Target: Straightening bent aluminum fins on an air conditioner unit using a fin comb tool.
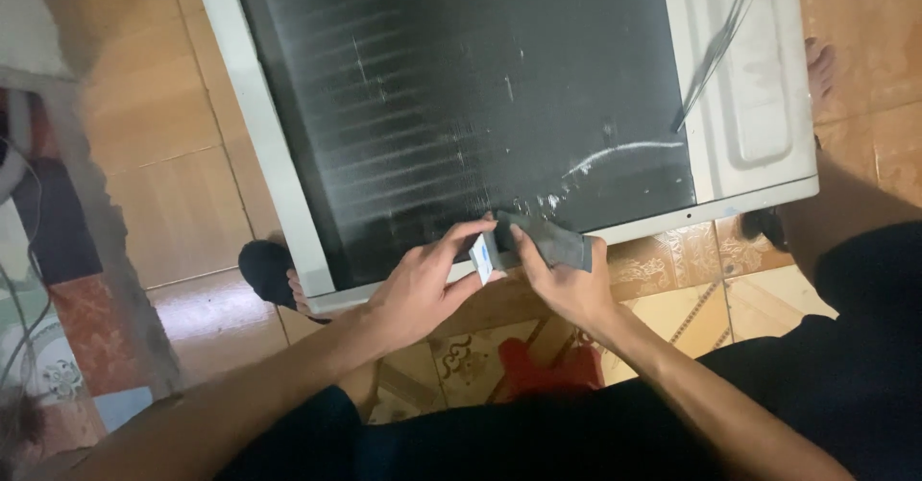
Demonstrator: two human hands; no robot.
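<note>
I pinch a small white and blue card (482,256) in my left hand (420,289) and grip a dark grey flat strip (554,241) in my right hand (567,284), at the near edge of the big black finned metal panel (461,97) on the floor, and I think I must keep both steady.

The big appliance casing (759,107) looks like painted sheet metal, off-white, dull and smudged with scuffs, while its coil face (461,87) is a matt black grid of fine metal fins, scratched pale in places. The dark strip (552,239) under the right hand (567,284) reads as soft, matt foam or rubber; the small card (482,256) by the left hand (418,289) seems smooth paper. The floor (173,135) is glossy, wood-toned tile.
</note>
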